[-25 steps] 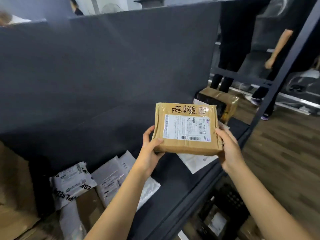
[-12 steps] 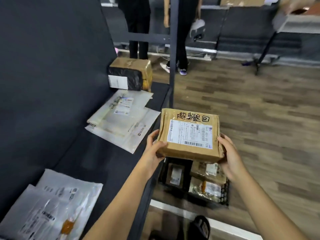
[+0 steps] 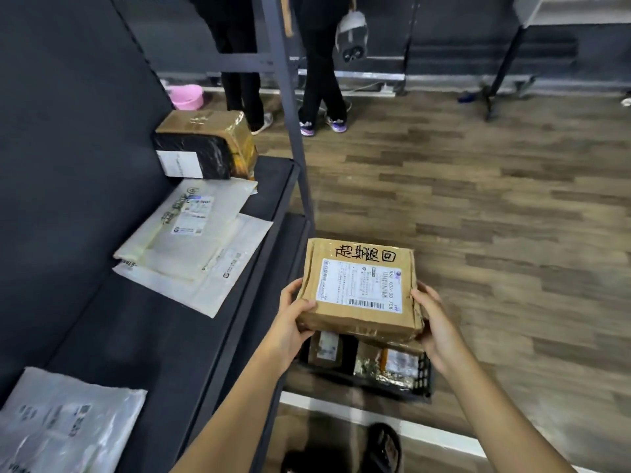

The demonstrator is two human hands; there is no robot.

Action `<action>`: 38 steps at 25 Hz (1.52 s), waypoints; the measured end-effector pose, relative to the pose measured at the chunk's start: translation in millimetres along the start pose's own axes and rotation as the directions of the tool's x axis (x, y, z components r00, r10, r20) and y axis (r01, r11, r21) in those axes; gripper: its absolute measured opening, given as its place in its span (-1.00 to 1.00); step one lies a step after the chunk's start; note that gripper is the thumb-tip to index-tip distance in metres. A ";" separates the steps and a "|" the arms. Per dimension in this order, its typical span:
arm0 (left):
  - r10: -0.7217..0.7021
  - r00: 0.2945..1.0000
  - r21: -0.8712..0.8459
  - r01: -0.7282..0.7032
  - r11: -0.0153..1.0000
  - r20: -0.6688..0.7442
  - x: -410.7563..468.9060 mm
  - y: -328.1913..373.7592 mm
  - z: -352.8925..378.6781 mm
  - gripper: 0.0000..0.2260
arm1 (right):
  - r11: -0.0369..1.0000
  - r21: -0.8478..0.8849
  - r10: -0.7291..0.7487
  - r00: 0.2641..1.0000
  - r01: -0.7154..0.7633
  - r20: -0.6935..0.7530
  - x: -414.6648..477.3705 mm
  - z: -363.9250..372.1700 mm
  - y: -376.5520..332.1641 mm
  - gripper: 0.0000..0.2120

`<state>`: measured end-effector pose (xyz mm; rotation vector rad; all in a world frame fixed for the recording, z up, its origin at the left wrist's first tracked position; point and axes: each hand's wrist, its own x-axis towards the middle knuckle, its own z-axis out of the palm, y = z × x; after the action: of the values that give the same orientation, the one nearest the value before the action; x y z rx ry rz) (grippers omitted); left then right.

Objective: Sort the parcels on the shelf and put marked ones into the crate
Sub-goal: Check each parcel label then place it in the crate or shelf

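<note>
Parcel (image 3: 358,288) is held between the left hand (image 3: 290,324) at its left edge and the right hand (image 3: 435,324) at its right edge, directly above the crate (image 3: 423,373). The crate stands on the floor just right of the shelf (image 3: 153,343), with two packages (image 3: 392,365) in it. On the shelf, a box (image 3: 205,145) is at the far end, stacked mailers (image 3: 191,240) lie before it, and a single mailer (image 3: 65,421) is nearest.

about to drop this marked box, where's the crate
In the head view the black crate sits on the floor, low and centre, beneath the cardboard box held between the left hand and right hand, just right of the shelf.
</note>
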<state>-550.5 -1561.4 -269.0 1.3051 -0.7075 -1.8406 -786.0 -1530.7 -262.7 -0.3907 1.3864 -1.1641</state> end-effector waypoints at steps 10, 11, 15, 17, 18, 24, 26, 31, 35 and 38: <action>-0.107 0.973 0.053 0.120 0.991 -0.202 47.3 -60.9 -15.9 -0.62 | 0.986 -0.081 0.144 0.990 -0.143 0.006 70.8 -13.4 45.8 -0.75; -0.132 0.965 0.060 0.149 0.987 -0.228 59.5 -71.0 -23.5 -0.62 | 0.982 -0.100 0.159 0.987 -0.158 0.000 84.7 -12.0 57.6 -0.75; -0.261 0.926 0.104 0.298 0.949 -0.273 110.9 -124.1 -51.1 -0.65 | 0.967 -0.107 0.224 0.973 -0.229 -0.063 141.6 -15.8 129.2 -0.72; -0.244 0.926 0.214 0.311 0.926 -0.288 137.0 -152.8 -65.2 -0.64 | 0.963 -0.062 0.257 0.962 -0.263 -0.092 165.0 -23.2 173.3 -0.71; -0.225 0.928 0.263 0.307 0.915 -0.298 154.2 -167.8 -74.7 -0.62 | 0.954 -0.027 0.294 0.951 -0.298 -0.100 177.6 -27.2 198.9 -0.72; -0.121 0.906 0.303 0.258 0.918 -0.405 226.4 -225.2 -126.9 -0.68 | 0.916 0.095 0.396 0.915 -0.389 -0.075 229.4 -19.6 292.9 -0.67; -0.098 0.904 0.242 0.214 0.946 -0.417 251.4 -230.8 -135.6 -0.72 | 0.936 -0.008 0.352 0.935 -0.353 -0.031 261.5 -11.4 297.1 -0.65; -0.074 0.943 0.292 0.175 0.940 -0.326 333.5 -235.6 -145.8 -0.69 | 0.962 -0.219 0.161 0.987 -0.161 -0.016 348.8 0.6 287.9 -0.75; -0.074 0.962 0.383 0.174 0.907 -0.263 370.9 -249.9 -152.7 -0.63 | 0.963 -0.214 0.170 0.985 -0.166 0.001 383.1 1.5 303.8 -0.74; -0.048 0.976 0.475 0.145 0.868 -0.211 377.4 -263.1 -158.7 -0.52 | 0.935 -0.331 0.094 0.989 -0.126 -0.111 388.6 -5.8 324.1 -0.76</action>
<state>-541.7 -1728.8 -725.9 1.8471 -1.0640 -1.6337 -746.5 -1699.4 -738.1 -0.4981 1.6751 -0.8604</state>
